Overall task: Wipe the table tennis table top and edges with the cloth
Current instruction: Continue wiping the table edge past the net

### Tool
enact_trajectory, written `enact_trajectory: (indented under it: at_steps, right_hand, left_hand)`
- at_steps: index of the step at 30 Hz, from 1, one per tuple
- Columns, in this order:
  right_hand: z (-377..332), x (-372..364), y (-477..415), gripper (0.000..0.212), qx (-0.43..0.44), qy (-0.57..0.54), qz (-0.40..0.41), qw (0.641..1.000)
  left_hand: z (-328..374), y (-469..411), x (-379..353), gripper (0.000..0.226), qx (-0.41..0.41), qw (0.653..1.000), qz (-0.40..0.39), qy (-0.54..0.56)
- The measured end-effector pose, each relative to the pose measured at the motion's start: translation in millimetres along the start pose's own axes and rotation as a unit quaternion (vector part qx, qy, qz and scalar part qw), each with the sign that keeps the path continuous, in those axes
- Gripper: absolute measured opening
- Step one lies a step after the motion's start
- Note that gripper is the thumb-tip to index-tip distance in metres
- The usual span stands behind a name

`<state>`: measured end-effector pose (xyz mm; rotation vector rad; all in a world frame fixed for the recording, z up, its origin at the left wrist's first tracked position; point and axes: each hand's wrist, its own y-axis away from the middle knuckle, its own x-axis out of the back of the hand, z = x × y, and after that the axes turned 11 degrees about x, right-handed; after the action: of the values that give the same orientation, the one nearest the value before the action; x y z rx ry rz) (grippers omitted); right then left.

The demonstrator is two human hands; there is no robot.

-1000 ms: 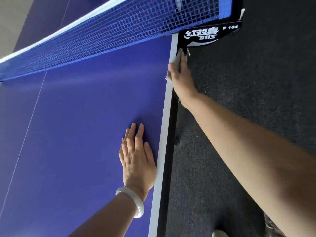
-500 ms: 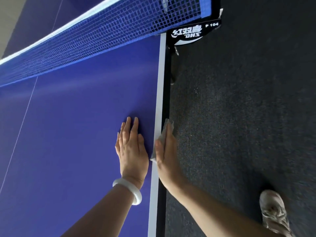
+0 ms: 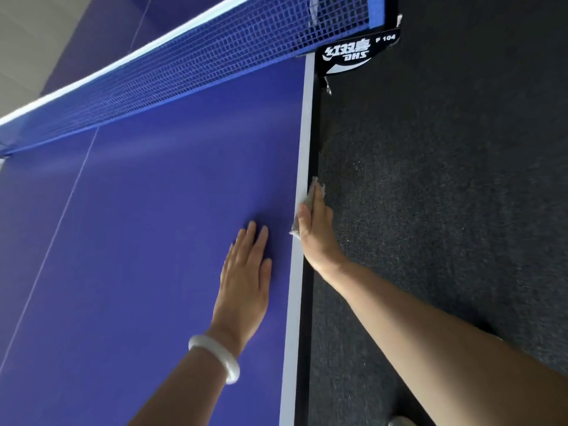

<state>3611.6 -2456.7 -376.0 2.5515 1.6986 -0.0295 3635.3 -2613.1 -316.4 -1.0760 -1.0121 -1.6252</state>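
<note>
While the left hand [image 3: 246, 281] lies flat, fingers spread, on the blue desk [image 3: 147, 241], the right hand [image 3: 315, 232] presses a pale cloth [image 3: 307, 204] against the desk's right edge. That right grip is closed on the cloth, thumb on top near the white sideline [image 3: 302, 167], fingers wrapped down over the dark side rim; a frayed corner of the cloth sticks out past the fingertips toward 12 o'clock, and another corner shows by the thumb's base. The left grip is open and holds nothing, its palm down just beside the sideline, at about 7 o'clock from the cloth. A white bangle [image 3: 215, 355] circles the left wrist. At 12 o'clock from the cloth, well apart, the blue net [image 3: 184, 75] crosses the desk, ending at a black clamp [image 3: 350, 55] printed with "DHS" and "P 104". A thin white centre line [image 3: 61, 210] runs across the blue surface at the left. Dark carpet [image 3: 445, 179] fills the floor to the right of the desk, and the toe of a shoe [image 3: 399, 421] shows at the bottom edge.
</note>
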Motion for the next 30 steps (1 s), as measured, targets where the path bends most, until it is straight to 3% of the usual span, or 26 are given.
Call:
enact_trajectory:
  at_steps: [5,9,13,17,22,27,30]
  right_hand:
    - [-5.7,-2.6,15.5,0.06,-0.002,-0.018,0.028,0.999]
    - [3.7,-27.7,107.9,0.054,0.038,-0.032,0.068,0.996]
    - [3.8,-33.5,176.8,0.06,0.007,-0.016,0.024,1.0]
    - [-0.1,-17.1,97.3,0.06,-0.005,0.019,-0.03,0.999]
    - [-20.4,-10.1,22.5,0.058,-0.043,-0.057,0.052,0.996]
    - [14.1,-40.7,157.9,0.057,0.054,-0.033,0.084,0.994]
    - [26.2,-45.6,238.0,0.056,0.048,0.009,0.051,0.998]
  left_hand:
    - [-15.2,41.0,-15.7,0.056,0.024,0.998,0.047,-0.04]
    - [-13.9,41.6,-15.4,0.057,0.014,0.997,0.056,-0.043]
    - [-13.3,40.4,-14.8,0.058,0.016,0.997,0.053,-0.05]
    - [-12.7,40.1,-14.6,0.059,0.018,0.996,0.052,-0.065]
    - [-13.1,42.2,-15.0,0.061,0.02,0.996,0.048,-0.078]
    - [-15.5,42.3,-19.0,0.052,0.024,0.995,0.06,-0.074]
    - [-14.6,41.6,-20.4,0.051,0.021,0.995,0.069,-0.065]
